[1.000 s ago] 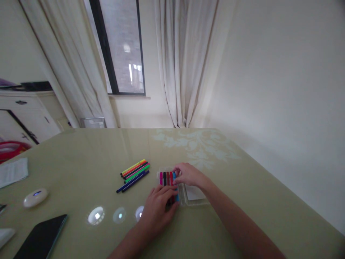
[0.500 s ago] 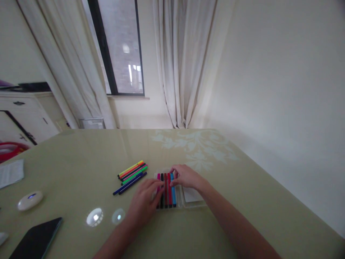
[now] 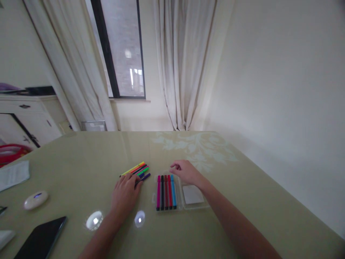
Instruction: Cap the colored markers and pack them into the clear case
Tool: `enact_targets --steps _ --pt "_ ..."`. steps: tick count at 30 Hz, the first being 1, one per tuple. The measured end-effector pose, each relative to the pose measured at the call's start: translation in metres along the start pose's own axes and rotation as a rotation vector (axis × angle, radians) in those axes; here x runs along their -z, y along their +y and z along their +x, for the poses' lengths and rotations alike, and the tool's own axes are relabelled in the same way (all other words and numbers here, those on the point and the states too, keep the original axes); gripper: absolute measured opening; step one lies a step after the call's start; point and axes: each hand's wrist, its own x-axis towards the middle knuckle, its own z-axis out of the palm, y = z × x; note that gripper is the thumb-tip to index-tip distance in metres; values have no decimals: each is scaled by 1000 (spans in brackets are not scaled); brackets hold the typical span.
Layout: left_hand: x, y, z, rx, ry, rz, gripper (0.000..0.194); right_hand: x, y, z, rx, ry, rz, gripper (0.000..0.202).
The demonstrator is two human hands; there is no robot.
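My left hand (image 3: 126, 190) reaches over a loose bunch of felt-tip pens, its fingers apart and touching the dark blue pens (image 3: 145, 177) at the near side. Part of that bunch is hidden under the hand. Beyond it show a yellow pen (image 3: 134, 168) and a green pen (image 3: 142, 171). My right hand (image 3: 184, 171) hovers above the far edge of a clear plastic case (image 3: 179, 196), fingers loosely curled with a gap to the thumb and holding nothing. Inside the case several pens lie side by side, from a magenta pen (image 3: 158, 192) to a light blue pen (image 3: 173, 192).
The case's opened lid holds a white card (image 3: 193, 194). At the left of the glossy table (image 3: 215, 226) are a dark phone (image 3: 40, 237), a white rounded device (image 3: 36, 200) and a printed paper (image 3: 14, 175). A wall borders the table on the right.
My left hand has moved left from the case to the loose pens. My right hand has lifted slightly away from the light blue pen, leaving the row in the case uncovered.
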Motion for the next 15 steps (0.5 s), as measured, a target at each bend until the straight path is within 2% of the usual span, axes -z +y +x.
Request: enact_targets --steps 3,6,8,10,12,15 --pt "0 3 2 -23 53 -115 18 2 -8 -3 37 18 115 21" --pt "2 13 2 -7 78 -357 18 -2 -21 -7 92 -18 280 29" --pt "3 25 1 22 43 -556 21 -7 -30 -9 117 -18 366 33" --pt "5 38 -2 53 -6 -713 23 -10 -37 -10 125 -1 440 26" --pt "6 50 -6 61 -34 -818 25 -12 -39 -9 120 17 519 17" --pt "5 62 -11 20 -66 -900 24 -9 -37 -7 92 39 630 16"
